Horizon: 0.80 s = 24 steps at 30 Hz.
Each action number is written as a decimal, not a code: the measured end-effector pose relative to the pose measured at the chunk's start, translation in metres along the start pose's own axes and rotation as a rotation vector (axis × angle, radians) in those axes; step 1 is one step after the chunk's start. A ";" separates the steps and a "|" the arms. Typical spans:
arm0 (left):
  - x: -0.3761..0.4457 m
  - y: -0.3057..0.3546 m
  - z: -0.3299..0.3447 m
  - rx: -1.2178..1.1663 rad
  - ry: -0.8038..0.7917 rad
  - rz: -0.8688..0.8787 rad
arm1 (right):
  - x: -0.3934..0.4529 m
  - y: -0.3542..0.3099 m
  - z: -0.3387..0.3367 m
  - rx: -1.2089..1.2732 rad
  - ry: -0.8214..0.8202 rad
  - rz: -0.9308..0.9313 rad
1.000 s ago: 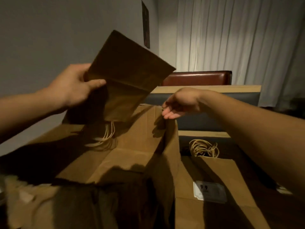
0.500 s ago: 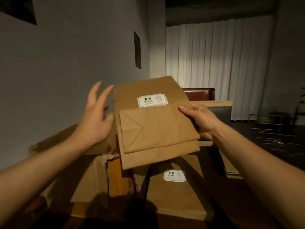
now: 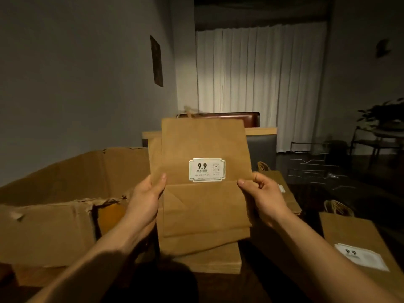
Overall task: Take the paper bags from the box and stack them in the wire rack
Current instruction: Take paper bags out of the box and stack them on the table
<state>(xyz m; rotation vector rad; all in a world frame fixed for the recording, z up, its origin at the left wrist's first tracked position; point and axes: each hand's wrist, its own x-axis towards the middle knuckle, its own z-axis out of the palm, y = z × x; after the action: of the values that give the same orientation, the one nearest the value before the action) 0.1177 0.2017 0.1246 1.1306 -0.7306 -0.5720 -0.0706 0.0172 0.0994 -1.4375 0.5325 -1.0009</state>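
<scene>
Flat paper bag [image 3: 205, 149] held upright.
Left hand [image 3: 146, 200] and right hand [image 3: 263, 197] pinched its side edges above the cardboard box [image 3: 54, 215].

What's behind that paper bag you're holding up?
Behind the held paper bag show a dark red chair back, a wooden ledge and white curtain. The bag hides whatever lies directly behind its middle.

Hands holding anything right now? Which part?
Yes: both hold a flat, folded brown paper bag with a white label upright. The left hand grips its left edge and the right hand its right edge, at mid-height.
</scene>
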 end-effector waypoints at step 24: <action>0.059 0.013 0.034 0.020 0.063 0.126 | 0.034 -0.014 -0.011 -0.017 0.074 0.233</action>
<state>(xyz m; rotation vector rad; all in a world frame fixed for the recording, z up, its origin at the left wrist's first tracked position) 0.1297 0.1426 0.1587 1.1080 -0.7491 -0.4222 -0.0656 -0.0148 0.1200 -1.3226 0.7461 -0.8676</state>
